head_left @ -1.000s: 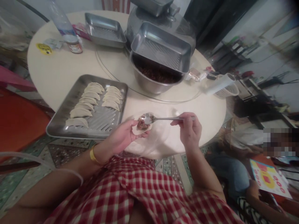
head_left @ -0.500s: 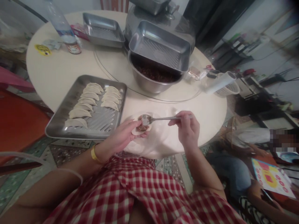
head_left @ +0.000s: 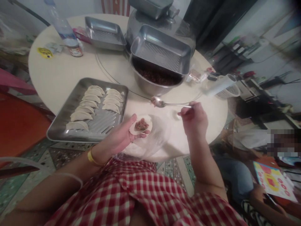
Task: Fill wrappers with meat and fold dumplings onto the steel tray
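Observation:
My left hand (head_left: 124, 133) holds a round dumpling wrapper (head_left: 148, 121) on its fingers, thumb at the near rim. A mound of meat filling (head_left: 141, 125) sits in the middle of the wrapper. My right hand (head_left: 194, 119) is closed on the handle of a metal spoon (head_left: 161, 103), whose bowl carries a little filling at its tip. The spoon is above the table, just in front of a steel bowl (head_left: 155, 90) of dark filling. On the left, a steel tray (head_left: 103, 127) bears two rows of folded dumplings (head_left: 90, 98).
An empty steel pan (head_left: 162, 47) rests tilted over the bowl. Behind stand another pan (head_left: 105, 34), a bottle (head_left: 62, 28) and a jar (head_left: 76, 51). A white basket (head_left: 229, 91) is at the right edge. A seated person (head_left: 235, 175) is at the right.
My right hand has lifted the spoon off the wrapper and moved it away towards the bowl, leaving filling on the wrapper. My left hand still holds the wrapper, now more fully in view.

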Motion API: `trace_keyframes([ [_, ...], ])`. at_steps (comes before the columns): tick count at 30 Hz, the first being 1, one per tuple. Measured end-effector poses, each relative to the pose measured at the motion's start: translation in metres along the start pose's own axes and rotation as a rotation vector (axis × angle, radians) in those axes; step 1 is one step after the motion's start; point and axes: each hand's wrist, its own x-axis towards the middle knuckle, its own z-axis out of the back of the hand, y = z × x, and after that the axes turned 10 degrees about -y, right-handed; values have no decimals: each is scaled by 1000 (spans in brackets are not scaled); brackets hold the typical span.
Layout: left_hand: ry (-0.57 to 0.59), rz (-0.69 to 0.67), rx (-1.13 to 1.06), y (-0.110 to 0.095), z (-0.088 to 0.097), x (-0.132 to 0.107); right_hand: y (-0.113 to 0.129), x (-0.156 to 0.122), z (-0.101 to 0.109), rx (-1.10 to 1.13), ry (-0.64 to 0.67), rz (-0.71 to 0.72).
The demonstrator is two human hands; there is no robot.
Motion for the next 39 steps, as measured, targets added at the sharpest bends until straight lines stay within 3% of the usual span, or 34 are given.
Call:
trace_keyframes([
  [5, 52, -71, -48, -7, 3, -3, 4, 46, -17, -123, -60, 388],
  [12, -63, -3, -133, -19, 0, -7, -19, 95, -41, -722, 263, 891],
  [17, -64, 10, -131, -21, 0, -6, -30, 110, -51, -1049, 354, 927],
  [23, -72, 43, -167, -20, -3, -7, -37, 119, -43, -1094, 345, 832],
  [26, -59, 45, -178, -18, -3, -10, -25, 101, -31, -980, 236, 853],
  [28, -40, 49, -184, -16, -3, -11, -10, 71, -22, -860, 188, 896],
  [30, -29, 62, -196, -14, -5, -12, 5, 28, -15, -743, 219, 931],
  [34, -70, 86, -227, -10, -12, -10, 17, -51, -5, -647, 408, 1001],
  [36, -70, 104, -227, -6, -14, -9, 13, -73, -1, -655, 429, 1027],
  [39, -28, 105, -198, 0, -14, -7, 4, -83, 3, -664, 403, 1033],
])
